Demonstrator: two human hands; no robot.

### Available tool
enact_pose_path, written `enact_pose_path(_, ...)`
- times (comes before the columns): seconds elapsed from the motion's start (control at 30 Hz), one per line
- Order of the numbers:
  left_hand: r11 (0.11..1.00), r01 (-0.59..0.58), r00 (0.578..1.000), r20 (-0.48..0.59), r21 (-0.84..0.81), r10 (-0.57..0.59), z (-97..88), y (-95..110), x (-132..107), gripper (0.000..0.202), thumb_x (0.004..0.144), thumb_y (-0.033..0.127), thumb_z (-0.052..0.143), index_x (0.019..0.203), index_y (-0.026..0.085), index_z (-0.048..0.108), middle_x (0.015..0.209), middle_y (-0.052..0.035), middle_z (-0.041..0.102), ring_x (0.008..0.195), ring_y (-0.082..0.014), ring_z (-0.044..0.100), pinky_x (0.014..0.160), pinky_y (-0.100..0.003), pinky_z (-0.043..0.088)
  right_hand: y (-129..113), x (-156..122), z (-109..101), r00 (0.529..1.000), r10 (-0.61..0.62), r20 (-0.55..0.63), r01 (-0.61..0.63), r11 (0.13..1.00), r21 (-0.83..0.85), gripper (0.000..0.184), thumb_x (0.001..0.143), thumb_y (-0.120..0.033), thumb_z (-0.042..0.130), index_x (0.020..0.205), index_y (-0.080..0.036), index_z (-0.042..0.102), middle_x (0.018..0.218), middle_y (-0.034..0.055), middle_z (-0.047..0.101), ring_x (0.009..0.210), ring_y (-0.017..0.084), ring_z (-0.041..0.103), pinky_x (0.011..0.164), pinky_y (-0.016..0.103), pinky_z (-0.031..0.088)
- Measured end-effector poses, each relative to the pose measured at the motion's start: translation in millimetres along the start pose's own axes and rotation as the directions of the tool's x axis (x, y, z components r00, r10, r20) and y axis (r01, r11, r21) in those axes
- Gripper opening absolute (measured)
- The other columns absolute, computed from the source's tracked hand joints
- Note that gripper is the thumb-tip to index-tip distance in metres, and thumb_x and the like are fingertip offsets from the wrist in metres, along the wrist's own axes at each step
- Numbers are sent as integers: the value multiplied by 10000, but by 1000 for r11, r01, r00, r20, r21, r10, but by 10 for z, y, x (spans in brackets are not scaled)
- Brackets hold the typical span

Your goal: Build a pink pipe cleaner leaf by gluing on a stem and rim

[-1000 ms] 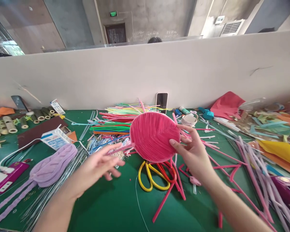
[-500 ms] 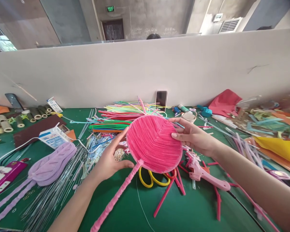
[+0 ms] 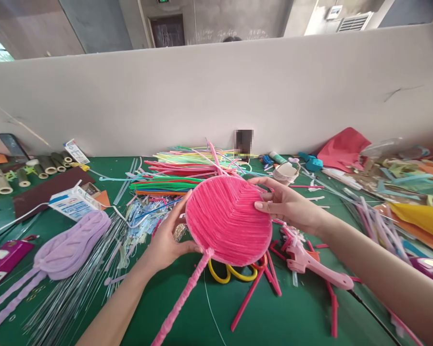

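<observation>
Pinched at its right edge, the round pink fan (image 3: 229,221) sits between the right hand's (image 3: 288,204) thumb, flat on the front face, and its fingers behind. The left hand (image 3: 168,235) braces the opposite rim in a wide hold, thumb low by the stem, fingers stretched up along the edge. Both forearms slant inward from the lower corners, holding the disc above the green table (image 3: 159,317). Fuzzy strands fill it in slanting rows that meet along a seam; its wrapped, bumpy handle (image 3: 185,298) runs down toward the left. Yellow-handled scissors (image 3: 219,274) lie partly hidden beneath, a smooth pink glue gun (image 3: 319,270) rightward, a plush lilac looped piece (image 3: 72,245) leftward, and bundled pipe cleaners (image 3: 166,185) behind.
</observation>
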State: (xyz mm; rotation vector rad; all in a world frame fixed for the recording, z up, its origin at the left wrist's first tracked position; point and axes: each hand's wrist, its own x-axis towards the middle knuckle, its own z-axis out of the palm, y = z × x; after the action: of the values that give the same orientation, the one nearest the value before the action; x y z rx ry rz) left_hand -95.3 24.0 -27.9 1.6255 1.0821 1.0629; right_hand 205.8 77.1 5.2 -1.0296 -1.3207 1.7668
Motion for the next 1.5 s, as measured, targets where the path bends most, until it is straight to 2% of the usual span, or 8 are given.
enact_pose_path(0.17, 973, 69, 997, 49, -220, -60, -35, -5, -6, 1019, 577, 579, 855, 1463, 314, 426, 1543, -110, 418, 1387, -341, 418, 1062, -367, 426, -13, -7, -4, 1000, 4, -11, -4, 1000, -6, 582, 727, -323, 836, 1220, -292, 527, 835, -21, 723, 698, 144, 712, 599, 243, 588)
enact_pose_path(0.27, 943, 172, 985, 62, -285, -160, -60, -34, -9, 745, 690, 690, 716, 1258, 216, 626, 1318, -137, 621, 1129, -299, 621, 839, -320, 521, -3, -5, -35, 1000, -5, -12, 5, 1000, -23, 570, 736, -318, 830, 1220, -292, 530, 823, -27, 719, 704, 141, 711, 616, 244, 587)
enact_pose_path(0.4, 906, 310, 950, 67, -287, -304, -32, -53, -7, 507, 838, 617, 622, 1045, 162, 705, 1120, -123, 708, 918, -232, 671, 668, -280, 515, 9, 14, -72, 1000, -2, 2, 3, 997, -72, 546, 757, -328, 814, 1222, -294, 530, 838, -20, 729, 710, 144, 707, 615, 247, 576)
enact_pose_path(0.57, 844, 342, 933, 39, -413, -358, 12, -9, 20, 507, 838, 545, 669, 1195, 186, 639, 1213, -108, 692, 1063, -259, 663, 829, -313, 533, -59, 76, -40, 996, 27, 85, -14, 988, -151, 531, 761, -341, 803, 1217, -263, 542, 843, -6, 730, 703, 150, 703, 598, 250, 565)
enact_pose_path(0.73, 813, 393, 911, 64, -430, -407, -17, 2, 38, 553, 860, 516, 650, 1324, 228, 561, 1179, -97, 718, 979, -242, 700, 761, -289, 528, -165, 185, 108, 963, 66, 261, 19, 951, -310, 474, 766, -299, 782, 1195, -244, 587, 875, 2, 717, 744, 157, 698, 601, 249, 570)
enact_pose_path(0.97, 910, 284, 954, -8, -302, -300, 49, 34, 6, 470, 839, 501, 673, 1256, 284, 656, 1436, -72, 570, 1284, -324, 546, 1002, -400, 472, -176, 318, 341, 911, 98, 401, 95, 895, -436, 447, 835, -244, 696, 1265, -285, 582, 859, -13, 692, 743, 142, 690, 584, 225, 561)
enact_pose_path(1.23, 925, 287, 957, 23, -249, -291, 44, 7, -37, 389, 872, 468, 647, 1221, 301, 687, 1389, -45, 609, 1260, -309, 558, 1015, -398, 458, -108, 281, 405, 932, 101, 348, 74, 887, -456, 723, 785, -260, 754, 1436, -306, 442, 820, -12, 693, 651, 147, 671, 552, 249, 560)
enact_pose_path(1.5, 878, 362, 926, 16, -312, -376, 21, 14, -64, 412, 823, 481, 688, 1169, 259, 656, 1220, -66, 695, 1064, -281, 669, 841, -336, 529, -25, 212, 419, 950, 72, 304, 85, 877, -473, 745, 801, -307, 752, 1455, -331, 396, 768, -46, 620, 649, 131, 638, 555, 240, 531)
